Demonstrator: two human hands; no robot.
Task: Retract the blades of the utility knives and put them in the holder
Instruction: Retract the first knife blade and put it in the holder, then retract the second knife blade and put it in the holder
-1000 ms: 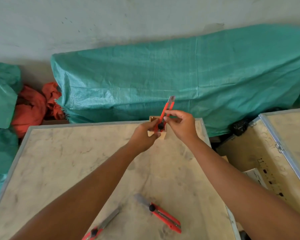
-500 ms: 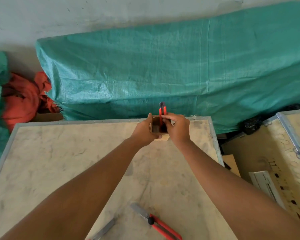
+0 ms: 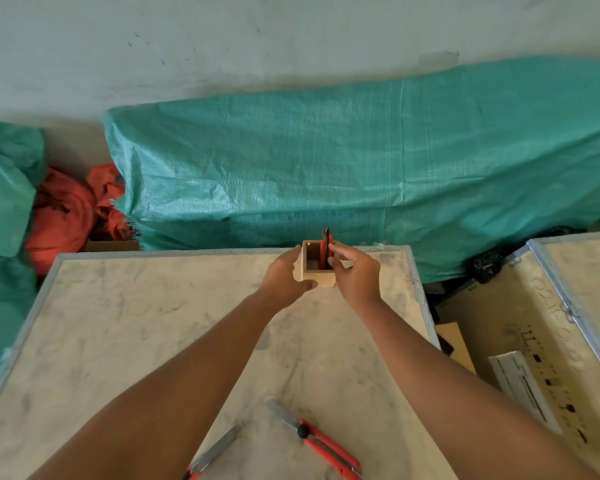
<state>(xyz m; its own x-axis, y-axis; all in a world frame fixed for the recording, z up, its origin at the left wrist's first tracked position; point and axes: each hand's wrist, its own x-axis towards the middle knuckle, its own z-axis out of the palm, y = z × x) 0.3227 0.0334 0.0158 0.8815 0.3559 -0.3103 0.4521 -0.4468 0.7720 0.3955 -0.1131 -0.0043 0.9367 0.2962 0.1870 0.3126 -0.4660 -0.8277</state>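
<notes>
Pale plaster wall and a long green tarpaulin (image 3: 361,161) fill the background from nine to three o'clock, with an orange cloth (image 3: 66,216) bunched at nine. Below them a worn wooden table (image 3: 136,341) with a metal edge is seen, and a second crate (image 3: 534,323) at three o'clock.

At twelve o'clock on the table the small wooden holder (image 3: 317,268) is steadied by the left hand (image 3: 284,278), which is closed around its left and front walls. A red utility knife (image 3: 326,247), held aloft with its blade out a second ago, is now stood upright inside the holder; the right hand (image 3: 355,275) is curled beside it, fingertips touching the handle. One knife is therefore judged stowed.

At six o'clock two more knives are left: a red knife (image 3: 323,445) and a second knife (image 3: 212,453), both with blades extended. Nothing is seen blocking the way to them.
</notes>
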